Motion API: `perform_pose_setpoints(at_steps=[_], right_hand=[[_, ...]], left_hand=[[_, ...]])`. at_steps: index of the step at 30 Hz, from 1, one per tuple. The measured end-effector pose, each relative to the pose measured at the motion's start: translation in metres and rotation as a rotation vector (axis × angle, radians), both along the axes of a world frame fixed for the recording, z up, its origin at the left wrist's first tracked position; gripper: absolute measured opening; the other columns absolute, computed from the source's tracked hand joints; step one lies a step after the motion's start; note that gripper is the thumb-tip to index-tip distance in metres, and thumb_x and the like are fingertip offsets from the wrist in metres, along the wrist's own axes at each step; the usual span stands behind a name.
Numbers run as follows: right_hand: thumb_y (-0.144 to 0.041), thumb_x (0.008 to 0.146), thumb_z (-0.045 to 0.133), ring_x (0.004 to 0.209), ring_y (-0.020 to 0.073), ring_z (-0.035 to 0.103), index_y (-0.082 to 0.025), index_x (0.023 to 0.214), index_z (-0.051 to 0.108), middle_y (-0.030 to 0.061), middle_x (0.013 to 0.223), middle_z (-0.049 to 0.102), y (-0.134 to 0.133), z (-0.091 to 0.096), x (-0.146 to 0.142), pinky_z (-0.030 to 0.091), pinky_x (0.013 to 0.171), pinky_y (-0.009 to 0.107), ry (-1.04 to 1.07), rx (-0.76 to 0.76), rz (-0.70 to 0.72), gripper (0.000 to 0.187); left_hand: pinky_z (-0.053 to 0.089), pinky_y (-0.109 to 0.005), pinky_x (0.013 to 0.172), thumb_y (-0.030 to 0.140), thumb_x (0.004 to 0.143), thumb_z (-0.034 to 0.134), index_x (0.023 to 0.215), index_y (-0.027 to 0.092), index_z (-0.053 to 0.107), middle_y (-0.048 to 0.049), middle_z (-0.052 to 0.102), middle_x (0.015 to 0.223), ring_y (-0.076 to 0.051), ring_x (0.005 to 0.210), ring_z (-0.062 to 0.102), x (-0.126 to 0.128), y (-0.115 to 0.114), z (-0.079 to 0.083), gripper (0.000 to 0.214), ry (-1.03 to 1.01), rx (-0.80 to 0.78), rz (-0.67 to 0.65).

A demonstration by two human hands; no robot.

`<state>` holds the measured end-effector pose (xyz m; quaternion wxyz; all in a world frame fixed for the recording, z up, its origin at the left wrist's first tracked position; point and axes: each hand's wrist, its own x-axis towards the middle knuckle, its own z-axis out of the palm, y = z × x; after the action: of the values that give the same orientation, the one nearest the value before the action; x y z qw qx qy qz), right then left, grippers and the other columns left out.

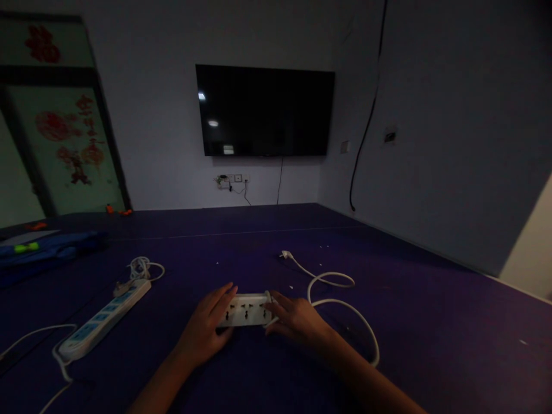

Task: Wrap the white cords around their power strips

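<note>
A short white power strip lies flat on the dark purple table in front of me. My left hand rests over its left end with fingers curled round the edge. My right hand covers its right end, fingers pressed on top near the last socket. The strip's white cable loops off to the right and back to a plug lying further away on the table.
A longer white power strip with blue switches lies at the left with its coiled cable. A blue object sits at the far left. A black television hangs on the wall beyond the table.
</note>
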<state>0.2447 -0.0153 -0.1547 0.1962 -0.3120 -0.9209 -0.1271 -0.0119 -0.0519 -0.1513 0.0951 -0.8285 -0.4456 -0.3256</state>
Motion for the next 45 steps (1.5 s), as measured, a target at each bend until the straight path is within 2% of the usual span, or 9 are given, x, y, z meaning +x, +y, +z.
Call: perform_pose_setpoints(at_steps=[5, 8, 14, 18, 23, 29, 34, 39, 45], right_hand=[[-0.05, 0.076, 0.057, 0.087, 0.0238, 0.064, -0.018, 0.108, 0.057, 0.0152, 0.115, 0.059, 0.0, -0.002, -0.005, 0.05, 0.066, 0.03, 0.221, -0.082, -0.021, 0.045], [-0.049, 0.073, 0.061, 0.082, 0.021, 0.065, -0.019, 0.104, 0.059, 0.0105, 0.103, 0.065, -0.005, 0.002, -0.012, 0.049, 0.065, 0.027, 0.339, -0.165, -0.06, 0.043], [-0.044, 0.071, 0.064, 0.078, 0.0193, 0.066, -0.021, 0.096, 0.062, 0.0055, 0.09, 0.069, -0.014, 0.004, -0.025, 0.046, 0.064, 0.025, 0.512, -0.248, -0.182, 0.034], [-0.045, 0.071, 0.064, 0.073, 0.0192, 0.066, -0.022, 0.093, 0.062, 0.0045, 0.085, 0.07, -0.018, -0.002, -0.031, 0.045, 0.061, 0.024, 0.572, -0.228, -0.21, 0.032], [-0.043, 0.072, 0.065, 0.071, 0.0188, 0.066, -0.021, 0.092, 0.062, 0.0054, 0.086, 0.069, -0.024, -0.003, -0.034, 0.045, 0.059, 0.023, 0.512, -0.2, -0.158, 0.03], [-0.04, 0.08, 0.056, 0.075, 0.0184, 0.066, -0.02, 0.098, 0.059, 0.0069, 0.089, 0.069, -0.023, -0.001, -0.033, 0.045, 0.061, 0.023, 0.388, -0.197, -0.073, 0.027], [-0.045, 0.079, 0.057, 0.073, 0.0186, 0.066, -0.019, 0.099, 0.058, 0.0078, 0.088, 0.069, -0.02, -0.003, -0.03, 0.045, 0.059, 0.023, 0.368, -0.129, -0.054, 0.033], [-0.049, 0.075, 0.06, 0.064, 0.0155, 0.063, -0.019, 0.084, 0.06, 0.005, 0.076, 0.068, -0.013, -0.003, -0.024, 0.042, 0.054, 0.021, 0.476, -0.087, -0.022, 0.031], [-0.046, 0.074, 0.061, 0.056, 0.0119, 0.058, -0.017, 0.073, 0.06, 0.0029, 0.065, 0.064, -0.007, 0.001, -0.02, 0.037, 0.05, 0.02, 0.578, -0.138, 0.059, 0.029]], left_hand=[[0.026, -0.047, 0.104, 0.029, 0.068, 0.064, 0.139, 0.021, 0.018, -0.0143, 0.033, 0.141, -0.029, 0.128, 0.032, 0.011, 0.007, -0.009, 0.086, -0.531, -0.085, 0.157], [0.034, -0.046, 0.1, 0.034, 0.065, 0.068, 0.14, 0.02, 0.01, -0.0172, 0.042, 0.135, -0.03, 0.122, 0.041, 0.028, 0.005, -0.01, 0.096, -0.969, -0.362, 0.05], [0.04, -0.036, 0.094, 0.041, 0.069, 0.065, 0.117, 0.02, 0.051, -0.0112, 0.06, 0.117, -0.025, 0.111, 0.053, 0.071, -0.007, -0.013, 0.054, -1.481, -0.738, -0.272], [0.048, -0.033, 0.079, 0.048, 0.067, 0.065, 0.104, 0.022, 0.056, -0.0051, 0.067, 0.096, -0.022, 0.094, 0.061, 0.09, -0.005, -0.023, 0.047, -1.722, -0.826, -0.307], [0.048, -0.032, 0.079, 0.048, 0.068, 0.064, 0.106, 0.025, 0.053, -0.0032, 0.065, 0.099, -0.022, 0.096, 0.06, 0.097, 0.001, -0.025, 0.046, -1.785, -0.735, -0.259], [0.046, -0.034, 0.082, 0.04, 0.067, 0.067, 0.105, 0.02, 0.056, -0.0063, 0.066, 0.099, -0.025, 0.098, 0.059, 0.081, 0.007, -0.02, 0.044, -1.628, -0.626, -0.242], [0.046, -0.034, 0.08, 0.038, 0.066, 0.068, 0.102, 0.018, 0.058, -0.0073, 0.067, 0.099, -0.026, 0.096, 0.06, 0.073, 0.006, -0.012, 0.042, -1.534, -0.673, -0.214], [0.048, -0.034, 0.075, 0.039, 0.066, 0.068, 0.106, 0.019, 0.057, -0.0078, 0.068, 0.101, -0.027, 0.094, 0.061, 0.074, 0.005, -0.007, 0.046, -1.545, -0.763, -0.253], [0.047, -0.036, 0.079, 0.037, 0.066, 0.068, 0.103, 0.017, 0.06, -0.0094, 0.068, 0.104, -0.027, 0.096, 0.06, 0.074, 0.004, -0.008, 0.043, -1.531, -0.868, -0.322]])
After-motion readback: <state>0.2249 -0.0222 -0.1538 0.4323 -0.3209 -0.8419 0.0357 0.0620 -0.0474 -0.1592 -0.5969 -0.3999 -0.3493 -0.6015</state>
